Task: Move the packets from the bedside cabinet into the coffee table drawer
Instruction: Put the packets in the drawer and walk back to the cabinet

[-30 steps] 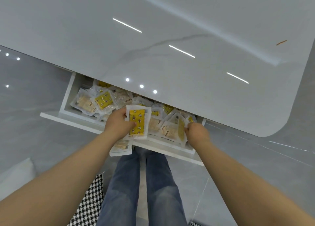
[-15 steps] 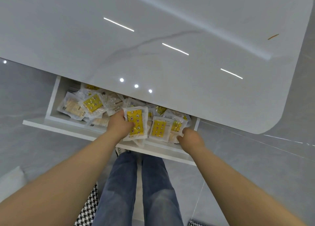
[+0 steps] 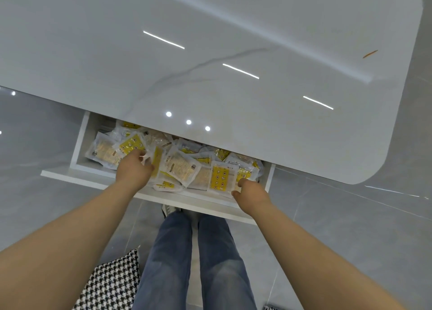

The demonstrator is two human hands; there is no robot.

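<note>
While left hand (image 3: 134, 173) grips a packet (image 3: 157, 159) and right hand (image 3: 252, 192) pinches yellow packet (image 3: 220, 177), heaped drawer (image 3: 79, 143) could spill over near rim (image 3: 201, 198) or jam under bench (image 3: 233, 52).

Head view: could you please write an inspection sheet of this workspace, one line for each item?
Surface: white coffee table top, glossy, one small orange mark.
Job's things: many packets heaped in the open drawer.
Clutter: nothing seen.
Grips: left grip holds a tilted yellow packet; right grip touches a flat yellow packet, hold unclear.
Cables: nothing seen.
Surroundings: grey tiled floor, houndstooth fabric, person's jeans.
</note>
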